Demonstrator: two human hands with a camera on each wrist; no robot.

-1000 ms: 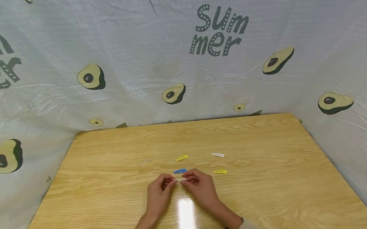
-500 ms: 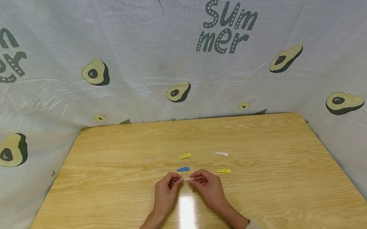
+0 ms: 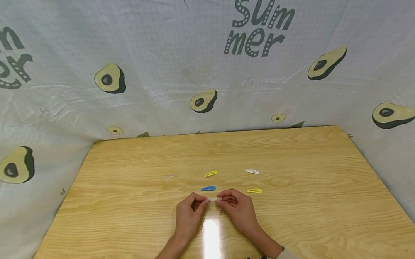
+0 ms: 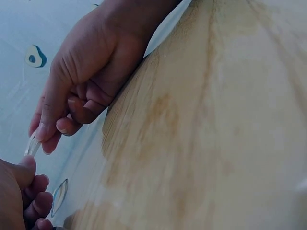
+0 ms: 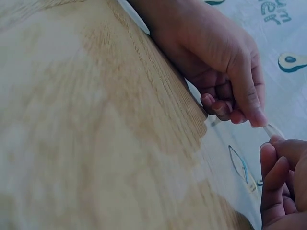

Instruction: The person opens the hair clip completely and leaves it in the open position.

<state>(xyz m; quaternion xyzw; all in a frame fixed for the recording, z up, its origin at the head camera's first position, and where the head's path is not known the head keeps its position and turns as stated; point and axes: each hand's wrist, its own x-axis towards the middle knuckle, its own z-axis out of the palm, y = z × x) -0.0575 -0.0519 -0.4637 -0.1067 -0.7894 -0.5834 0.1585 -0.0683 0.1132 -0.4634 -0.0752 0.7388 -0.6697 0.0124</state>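
Note:
Between my two hands, low over the table's middle, is a white hair clip (image 3: 213, 199), seen nearly edge-on in the head view. My left hand (image 3: 187, 217) pinches its left end between thumb and fingertip. The right end is pinched the same way by my right hand (image 3: 240, 212). Both wrist views show the pale narrow clip (image 4: 32, 143) bridging the two thumbs, its ends hidden by the fingertips. Just beyond the hands lies a blue hair clip (image 3: 208, 188). A yellow clip (image 3: 210, 173) lies behind it, and another yellow clip (image 3: 254, 190) is right of my right hand.
Farther back on the wooden table (image 3: 313, 169) lies another white hair clip (image 3: 252, 171). A faint, thin, pale forked piece (image 3: 170, 177) is left of the blue clip; its kind is unclear. A printed cloth (image 3: 154, 65) hangs around the table's back and sides.
The head view has shifted slightly, so hands and clips appear a little further right. Both hands keep their pinch on the white hair clip; the clips on the table stay put.

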